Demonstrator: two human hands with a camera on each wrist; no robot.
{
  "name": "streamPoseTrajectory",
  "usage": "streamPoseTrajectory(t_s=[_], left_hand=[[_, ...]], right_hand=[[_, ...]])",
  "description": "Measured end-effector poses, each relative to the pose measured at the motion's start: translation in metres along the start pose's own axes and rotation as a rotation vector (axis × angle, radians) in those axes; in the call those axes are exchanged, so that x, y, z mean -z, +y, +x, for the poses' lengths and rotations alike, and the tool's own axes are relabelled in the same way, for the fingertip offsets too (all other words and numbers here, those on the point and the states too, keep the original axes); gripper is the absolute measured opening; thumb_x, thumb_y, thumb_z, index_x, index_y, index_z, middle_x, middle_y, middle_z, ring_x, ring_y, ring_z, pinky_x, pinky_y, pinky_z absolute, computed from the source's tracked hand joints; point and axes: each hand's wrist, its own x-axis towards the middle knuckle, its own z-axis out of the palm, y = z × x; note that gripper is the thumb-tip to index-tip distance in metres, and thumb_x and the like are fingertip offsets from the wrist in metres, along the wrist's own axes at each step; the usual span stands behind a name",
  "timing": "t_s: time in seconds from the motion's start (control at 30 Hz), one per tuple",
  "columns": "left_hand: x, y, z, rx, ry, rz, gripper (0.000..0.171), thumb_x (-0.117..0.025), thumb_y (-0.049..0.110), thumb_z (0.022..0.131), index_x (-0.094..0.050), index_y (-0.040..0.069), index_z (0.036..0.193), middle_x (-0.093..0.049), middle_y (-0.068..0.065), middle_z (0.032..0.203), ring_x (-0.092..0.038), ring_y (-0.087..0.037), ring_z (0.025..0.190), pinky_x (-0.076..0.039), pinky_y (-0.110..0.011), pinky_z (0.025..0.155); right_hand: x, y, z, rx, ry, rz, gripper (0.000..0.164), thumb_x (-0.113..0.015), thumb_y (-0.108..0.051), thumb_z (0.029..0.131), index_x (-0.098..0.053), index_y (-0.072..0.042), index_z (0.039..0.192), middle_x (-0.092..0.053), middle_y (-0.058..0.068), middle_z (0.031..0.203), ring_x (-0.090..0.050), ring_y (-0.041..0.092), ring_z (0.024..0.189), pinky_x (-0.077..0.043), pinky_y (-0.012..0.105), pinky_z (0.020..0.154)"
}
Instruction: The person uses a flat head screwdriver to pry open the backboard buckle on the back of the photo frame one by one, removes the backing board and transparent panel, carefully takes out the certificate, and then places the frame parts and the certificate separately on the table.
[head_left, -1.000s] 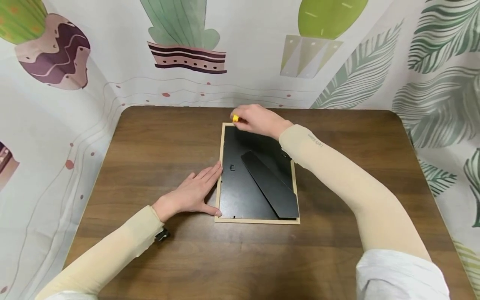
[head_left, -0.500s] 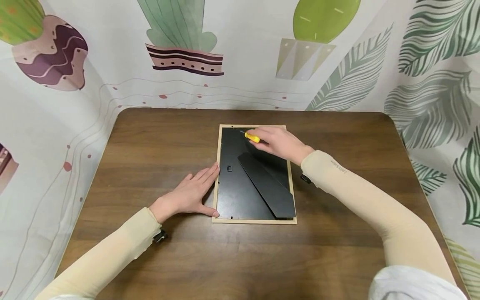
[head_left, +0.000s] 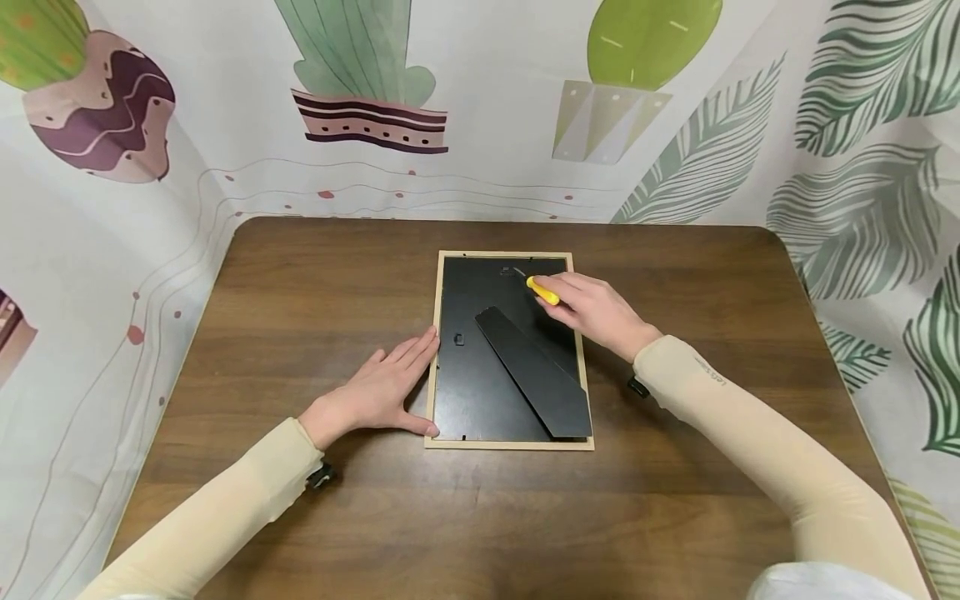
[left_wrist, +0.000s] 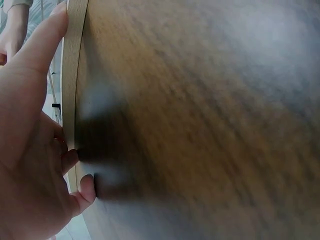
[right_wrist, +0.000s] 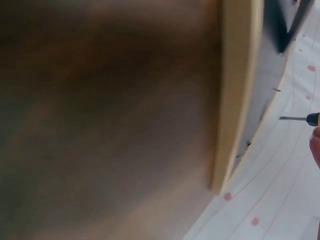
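Observation:
A picture frame [head_left: 510,445] lies face down on the table, its pale wooden border around a black backing board [head_left: 480,392]. A black stand leg [head_left: 534,375] lies slanted across the board. My left hand [head_left: 384,390] rests along the frame's left side, fingers straight and thumb near the lower left corner. In the left wrist view its fingers touch the wooden edge [left_wrist: 71,65]. My right hand [head_left: 600,312] pinches a small yellow-handled screwdriver [head_left: 542,290] above the upper right of the board. Its metal shaft [right_wrist: 294,118] shows in the right wrist view, apart from the frame.
Small dark tabs [head_left: 463,437] sit along the border's inner edge. Two hanging loops [head_left: 459,339] are fixed on the backing. Behind the brown wooden table [head_left: 315,275] hangs a white cloth [head_left: 502,100] printed with cacti and leaves.
My right hand has moved from the frame's top edge right and toward me with the screwdriver, uncovering the top border and upper loop. My left hand stays at the left side.

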Motion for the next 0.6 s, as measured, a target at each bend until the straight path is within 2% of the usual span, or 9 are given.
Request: streamPoseTrajectory(t_s=[0.2, 0.6], left_hand=[[0.001, 0.001, -0.001, -0.006, 0.002, -0.006, 0.136, -0.072, 0.083, 0.074, -0.009, 0.009, 0.168, -0.003, -0.006, 0.176, -0.024, -0.034, 0.157, -0.03, -0.072, 0.111], [0.0, 0.0, 0.0, 0.016, -0.024, 0.005, 0.136, -0.069, 0.085, 0.075, -0.005, 0.011, 0.169, 0.001, -0.002, 0.176, -0.02, -0.031, 0.159, -0.028, -0.07, 0.114]], right_hand=[[-0.003, 0.003, -0.014, -0.023, 0.021, -0.056, 0.043, -0.083, -0.003, 0.085, -0.071, 0.001, 0.126, -0.073, 0.016, 0.107, -0.073, 0.032, 0.091, -0.06, 0.045, 0.08], [-0.01, 0.012, -0.024, 0.035, -0.083, -0.11, 0.05, -0.082, -0.001, 0.086, -0.064, 0.004, 0.132, -0.07, 0.019, 0.112, -0.071, 0.035, 0.097, -0.059, 0.049, 0.081]])
